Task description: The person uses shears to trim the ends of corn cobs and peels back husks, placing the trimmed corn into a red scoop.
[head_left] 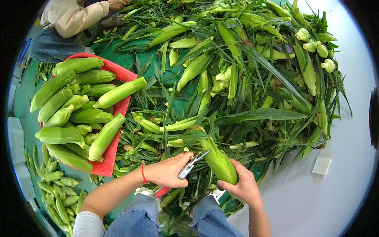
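My left hand [170,170] grips a pair of shears [188,166] with red handles, its blades pointing up toward an ear of corn. My right hand [241,183] holds that green-husked ear of corn [217,160] by its lower end, tilted up to the left. The blade tips touch or nearly touch the ear's side. Both hands sit just above my knees in blue jeans. A red string circles my left wrist.
A red crate [114,146] heaped with trimmed corn ears stands at the left. A big pile of untrimmed ears and long leaves [244,79] covers the green floor ahead. Small ears [59,189] lie lower left. Another person's sleeve [75,15] is at top left. A wall socket [321,165] is at the right.
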### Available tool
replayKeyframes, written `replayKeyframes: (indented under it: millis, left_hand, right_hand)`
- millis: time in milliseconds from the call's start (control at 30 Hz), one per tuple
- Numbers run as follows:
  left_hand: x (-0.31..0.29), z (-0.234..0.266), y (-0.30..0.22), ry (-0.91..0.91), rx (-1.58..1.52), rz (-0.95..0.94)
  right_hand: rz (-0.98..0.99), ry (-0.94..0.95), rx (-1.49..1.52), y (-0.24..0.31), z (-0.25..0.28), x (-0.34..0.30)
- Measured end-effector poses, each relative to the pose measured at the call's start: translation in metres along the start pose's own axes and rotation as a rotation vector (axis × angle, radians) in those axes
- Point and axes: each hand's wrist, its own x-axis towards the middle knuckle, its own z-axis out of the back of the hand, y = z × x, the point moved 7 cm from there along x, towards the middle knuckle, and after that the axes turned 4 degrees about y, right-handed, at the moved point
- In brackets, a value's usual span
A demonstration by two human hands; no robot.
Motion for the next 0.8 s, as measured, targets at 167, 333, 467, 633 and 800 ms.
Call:
replayKeyframes:
  millis: [167, 333, 467, 633, 800]
  left_hand:
    - [-0.004, -0.014, 0.016, -0.007, -0.107, -0.033]
    - [-0.005, -0.018, 0.024, 0.038, -0.34, 0.045]
    - [-0.004, -0.009, 0.028, -0.206, -0.064, 0.109]
    - [-0.006, 0.009, 0.054, -0.355, -0.384, 0.19]
    - [0.006, -0.014, 0.016, -0.153, -0.388, 0.062]
  right_hand:
    - [0.01, 0.081, -0.173, 0.013, -0.002, 0.008]
    - [0.066, 0.023, -0.315, 0.03, 0.009, 0.012]
    - [0.054, -0.001, -0.406, 0.037, 0.017, 0.018]
    - [-0.065, -0.036, 0.654, -0.021, 0.011, 0.028]
    - [-0.187, 0.005, 1.626, -0.019, -0.04, 0.034]
